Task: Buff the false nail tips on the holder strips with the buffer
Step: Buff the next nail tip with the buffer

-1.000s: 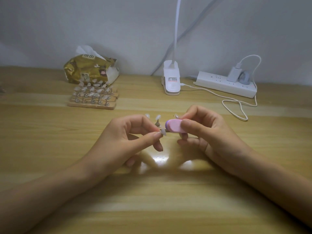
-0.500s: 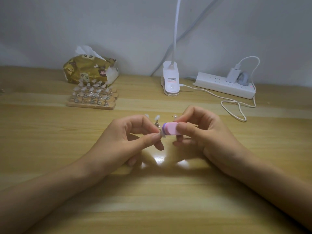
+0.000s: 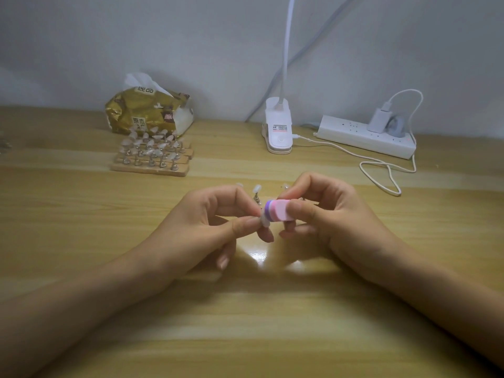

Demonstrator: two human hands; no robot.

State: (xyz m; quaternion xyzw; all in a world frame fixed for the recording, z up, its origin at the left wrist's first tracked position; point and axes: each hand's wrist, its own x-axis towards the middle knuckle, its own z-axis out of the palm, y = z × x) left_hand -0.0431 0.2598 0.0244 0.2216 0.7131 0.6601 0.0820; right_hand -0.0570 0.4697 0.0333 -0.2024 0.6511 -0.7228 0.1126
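Holder strip in work is being hidden almost fully behind both hands; only a few false nail tips [image 3: 257, 189] on pins are being shown above the fingers. The nail tip [image 3: 264, 222] under work is being blurred, edges hard to make out. It is being pinched in the left hand [image 3: 207, 225] grip, thumb against forefinger. The pink-purple buffer block [image 3: 275, 211] is being gripped by the right hand [image 3: 327, 216], its end being pressed onto that tip. Stacked holder strips [image 3: 151, 156], tissue pack [image 3: 144, 113], clip lamp base [image 3: 278, 129] and power strip [image 3: 365, 137] are being carried at the rear of the wooden worktop [image 3: 245, 323], by a grey wall.
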